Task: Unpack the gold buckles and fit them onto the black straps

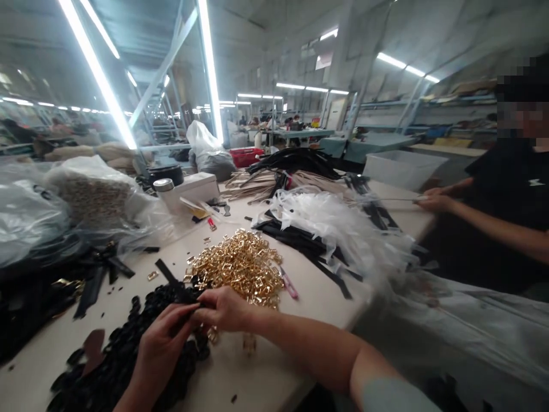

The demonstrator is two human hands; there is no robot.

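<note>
A short black strap (169, 277) points up and to the left from between my hands, over the table. Both hands are closed at its lower end: my left hand (165, 335) from the left, my right hand (227, 309) from the right, fingertips meeting. The fingers hide the strap's held end. Just beyond my right hand lies a heap of gold metal buckles (240, 260). Under and around my left hand spreads a pile of small black pieces (124, 349), with a flat brown piece (93, 350) on it. A pink-handled cutter (289, 284) rests beside the buckles.
Black straps (309, 246) and white plastic strips (326, 217) lie to the right on the table (326, 320). Plastic bags (94, 189), a steel-lidded bottle (163, 185) and a white box (195, 186) stand left. A co-worker (493, 212) at right holds a thin strip.
</note>
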